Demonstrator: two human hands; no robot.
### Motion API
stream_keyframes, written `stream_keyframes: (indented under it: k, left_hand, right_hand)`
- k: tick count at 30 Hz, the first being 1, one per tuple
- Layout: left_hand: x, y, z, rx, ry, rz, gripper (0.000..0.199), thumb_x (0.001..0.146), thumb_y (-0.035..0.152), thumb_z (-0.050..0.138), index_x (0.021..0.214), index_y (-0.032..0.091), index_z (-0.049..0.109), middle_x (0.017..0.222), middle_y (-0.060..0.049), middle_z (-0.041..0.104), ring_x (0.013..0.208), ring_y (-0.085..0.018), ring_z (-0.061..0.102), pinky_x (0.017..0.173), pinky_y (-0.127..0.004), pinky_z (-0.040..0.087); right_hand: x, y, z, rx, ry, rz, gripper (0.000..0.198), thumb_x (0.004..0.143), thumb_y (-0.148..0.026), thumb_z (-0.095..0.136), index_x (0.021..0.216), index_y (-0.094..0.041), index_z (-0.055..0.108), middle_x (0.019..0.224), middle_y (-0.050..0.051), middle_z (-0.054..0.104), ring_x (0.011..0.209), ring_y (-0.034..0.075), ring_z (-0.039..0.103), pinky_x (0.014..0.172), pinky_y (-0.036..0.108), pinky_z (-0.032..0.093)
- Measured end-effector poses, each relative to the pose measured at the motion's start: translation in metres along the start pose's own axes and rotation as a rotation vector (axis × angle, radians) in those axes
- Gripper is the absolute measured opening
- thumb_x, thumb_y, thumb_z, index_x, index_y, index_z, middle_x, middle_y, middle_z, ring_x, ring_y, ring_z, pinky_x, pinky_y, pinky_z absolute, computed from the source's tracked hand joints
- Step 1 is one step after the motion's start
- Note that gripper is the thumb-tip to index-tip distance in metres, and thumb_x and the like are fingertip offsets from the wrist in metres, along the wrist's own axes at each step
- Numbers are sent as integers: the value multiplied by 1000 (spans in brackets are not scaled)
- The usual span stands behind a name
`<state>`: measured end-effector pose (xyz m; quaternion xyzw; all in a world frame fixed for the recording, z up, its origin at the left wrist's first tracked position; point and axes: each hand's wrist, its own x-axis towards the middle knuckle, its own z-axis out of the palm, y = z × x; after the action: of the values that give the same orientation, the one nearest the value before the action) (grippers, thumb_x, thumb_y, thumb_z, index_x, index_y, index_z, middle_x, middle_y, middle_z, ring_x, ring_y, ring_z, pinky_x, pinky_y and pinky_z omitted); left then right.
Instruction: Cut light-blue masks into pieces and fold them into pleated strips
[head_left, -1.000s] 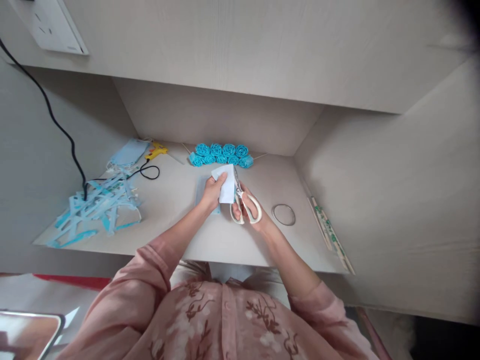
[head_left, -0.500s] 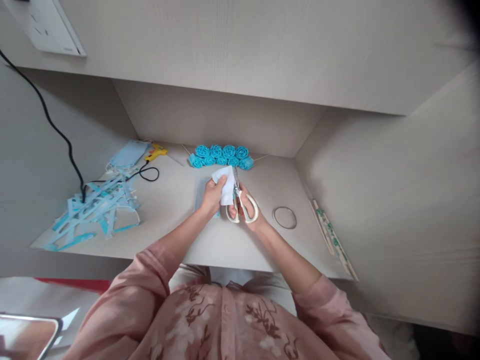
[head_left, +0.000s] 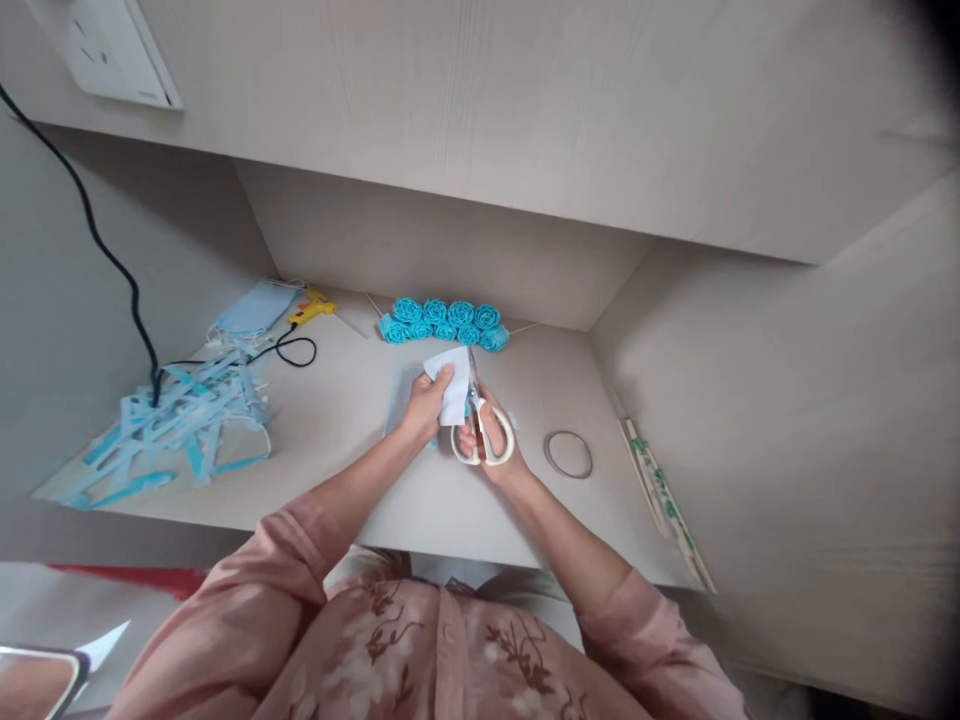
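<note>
Head cam: thin wht sheet (head_left: pixel 455 392), approx. rect.; cream-handled scissors (head_left: pixel 475 401)

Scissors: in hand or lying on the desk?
The scissors are in the right hand: fingers show through the handle loops, and the blades stand at the edge of the white sheet.

Around one pair of scissors (head_left: pixel 475 397) lie nine flowers (head_left: pixel 445 331) at eleven o'clock, one glue gun (head_left: pixel 311 307) at ten, one ring (head_left: pixel 591 457) at four.
</note>
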<state>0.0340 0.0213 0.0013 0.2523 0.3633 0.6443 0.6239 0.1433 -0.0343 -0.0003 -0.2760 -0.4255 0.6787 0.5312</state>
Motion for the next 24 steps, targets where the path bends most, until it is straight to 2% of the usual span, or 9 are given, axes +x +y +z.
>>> stream_keyframes:
  k: [4,13,20,24]
  left_hand:
    - [1,-1,0,4,-11,-15,53,51,52,87,77,13,61,61,2,63,49,-8,52,51,-21,41]
    - [2,4,-1,-3,-14,-61,48,56,48,86,79,14,62,63,1,65,51,-10,57,53,-23,45]
    - [7,7,-5,-10,-33,-10,48,53,44,88,80,13,63,66,1,68,53,-10,59,55,-23,46]
    - [8,8,-6,-23,-6,7,48,53,44,88,81,13,64,66,1,67,53,-10,58,55,-22,46]
  right_hand:
    - [-3,-1,-1,-3,8,11,74,81,-59,65,143,-27,39,63,-6,51,44,7,39,39,20,32]
    - [-3,-2,-3,-5,56,56,74,80,-57,68,141,-29,37,61,-8,50,43,6,38,40,18,31]
    - [3,-1,-8,78,-80,122,57,77,-65,65,118,-28,50,66,-4,54,51,9,46,47,22,39]
    - [4,0,-9,30,-91,136,61,76,-68,64,120,-28,48,64,-5,54,49,10,44,45,23,37]
